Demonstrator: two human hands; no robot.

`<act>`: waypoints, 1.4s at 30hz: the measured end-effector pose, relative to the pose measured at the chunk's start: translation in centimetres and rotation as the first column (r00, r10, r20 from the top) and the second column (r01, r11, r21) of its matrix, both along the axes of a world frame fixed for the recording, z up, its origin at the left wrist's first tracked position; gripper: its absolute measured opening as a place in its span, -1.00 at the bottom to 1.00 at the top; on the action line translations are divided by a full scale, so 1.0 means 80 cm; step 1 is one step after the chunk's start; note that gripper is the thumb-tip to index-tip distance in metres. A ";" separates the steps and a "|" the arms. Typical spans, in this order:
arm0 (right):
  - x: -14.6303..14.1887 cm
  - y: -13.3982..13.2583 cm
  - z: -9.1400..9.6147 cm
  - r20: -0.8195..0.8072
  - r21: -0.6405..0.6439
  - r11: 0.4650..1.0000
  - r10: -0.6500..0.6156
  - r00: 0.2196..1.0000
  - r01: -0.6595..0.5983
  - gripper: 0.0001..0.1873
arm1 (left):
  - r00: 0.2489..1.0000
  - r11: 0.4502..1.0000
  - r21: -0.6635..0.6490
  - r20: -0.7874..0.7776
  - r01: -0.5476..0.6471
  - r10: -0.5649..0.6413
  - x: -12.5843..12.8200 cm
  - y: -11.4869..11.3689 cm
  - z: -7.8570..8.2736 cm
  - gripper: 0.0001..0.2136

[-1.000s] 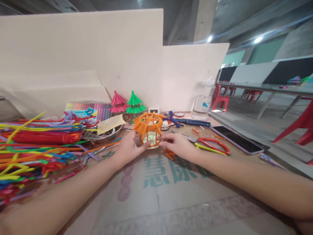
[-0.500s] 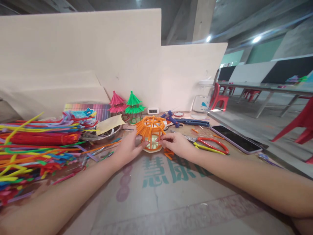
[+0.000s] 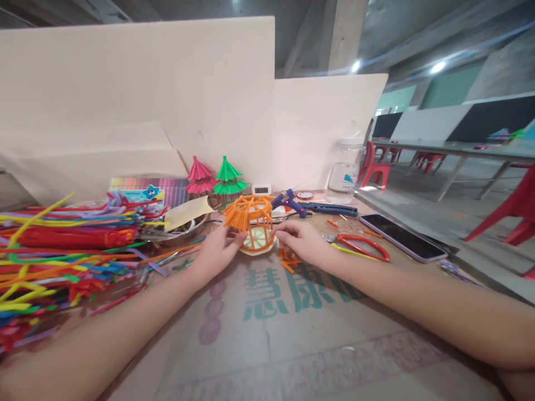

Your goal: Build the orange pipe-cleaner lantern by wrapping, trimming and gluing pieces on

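We see the tabletop [image 3: 267,356] reach from the orange frame [image 3: 238,216] toward us, w/ green printed characters on it; this is the widest open stretch for both hands. At the back, the room ends at the upright cream board [image 3: 137,100]. On R, the table edge runs slantwise behind the phone [image 3: 404,238], which lies near this edge. On L, the heap of pipe cleaners [image 3: 104,236] comes close to our left forearm, so less room there. Beyond the frame, the glue gun [image 3: 288,199] and the green model [image 3: 228,181] stand near, so the far side is narrow. The red-handled pliers [image 3: 363,238] lie beyond our right forearm, partly covered by it.

The frame is approx. in the middle, upright, on its pale base [image 3: 256,239], between our two hands. Our left hand [image 3: 233,238] is closed on its L side, thumb at the front near the base, fingers partly hidden behind. Our right hand [image 3: 276,230] has thumb and index brought together at the R side, approx. at base height; we cannot tell if they pinch a bar or only stay beside it. Short orange pieces [image 3: 289,262] lie just below this hand.
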State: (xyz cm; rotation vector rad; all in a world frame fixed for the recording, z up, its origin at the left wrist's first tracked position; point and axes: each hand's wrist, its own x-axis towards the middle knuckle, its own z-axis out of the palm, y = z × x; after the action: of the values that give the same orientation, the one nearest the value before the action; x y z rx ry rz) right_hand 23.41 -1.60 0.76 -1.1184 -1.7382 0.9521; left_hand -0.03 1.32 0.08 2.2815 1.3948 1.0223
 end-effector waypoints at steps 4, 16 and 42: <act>0.013 0.013 0.013 0.014 0.100 0.995 -0.031 0.999 0.029 -0.81 | 0.996 0.998 -0.043 0.076 -0.040 0.043 0.000 0.003 0.000 -0.59; 0.098 0.093 -0.013 0.322 0.498 0.816 -0.489 0.811 0.294 -0.65 | 0.994 0.998 -0.013 -0.099 -0.055 0.054 0.000 0.001 0.000 -0.65; 0.060 0.147 -0.001 0.452 0.218 0.932 -0.360 0.816 0.291 -0.76 | 0.993 0.999 -0.007 -0.110 -0.054 0.053 0.000 0.000 -0.001 -0.69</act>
State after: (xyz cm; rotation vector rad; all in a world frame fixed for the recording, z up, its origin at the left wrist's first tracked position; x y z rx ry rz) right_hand 28.25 10.14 0.68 -1.5987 -1.8748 0.3398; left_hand -0.03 1.32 0.03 2.3369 1.5074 0.9161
